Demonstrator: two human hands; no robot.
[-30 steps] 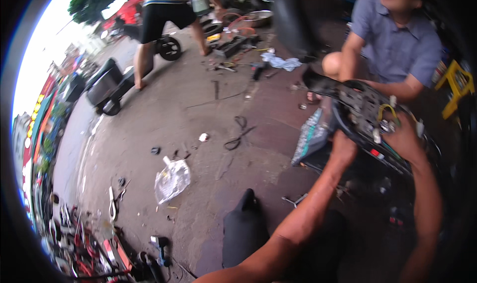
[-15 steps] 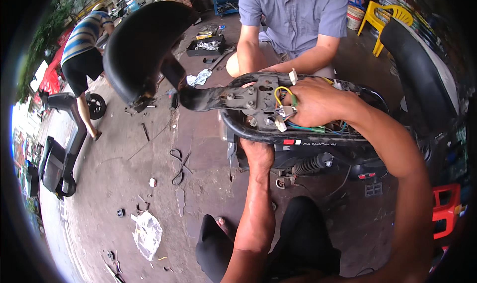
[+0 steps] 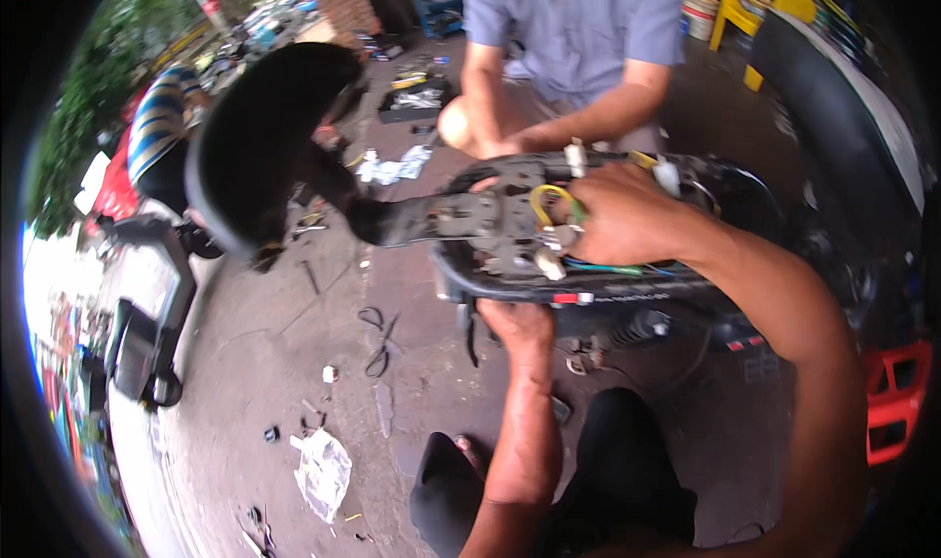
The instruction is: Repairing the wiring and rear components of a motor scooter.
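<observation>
In front of me is the stripped rear of a scooter, with a black tubular frame (image 3: 510,288) and a metal bracket (image 3: 510,205) bolted across it. A black padded backrest (image 3: 260,146) rises from the bracket at the left. My right hand (image 3: 627,213) reaches down into the frame opening with curled fingers, beside a yellow wire loop (image 3: 551,203) and a white connector (image 3: 549,263). What those fingertips hold is hidden. From below, my left hand (image 3: 515,321) reaches up under the near rail, its fingers out of sight behind the frame.
Across the scooter a person in a blue-grey shirt (image 3: 578,48) sits with forearms close to the frame. A long black seat (image 3: 833,107) stands at the right, near yellow (image 3: 760,9) and red (image 3: 897,401) plastic stools. A plastic bag (image 3: 321,472) and a black strap (image 3: 377,342) lie on the floor.
The view has shifted slightly, and near things sit a little differently in it. Both my hands keep their places at the frame. At the far left, the person in stripes appears lower.
</observation>
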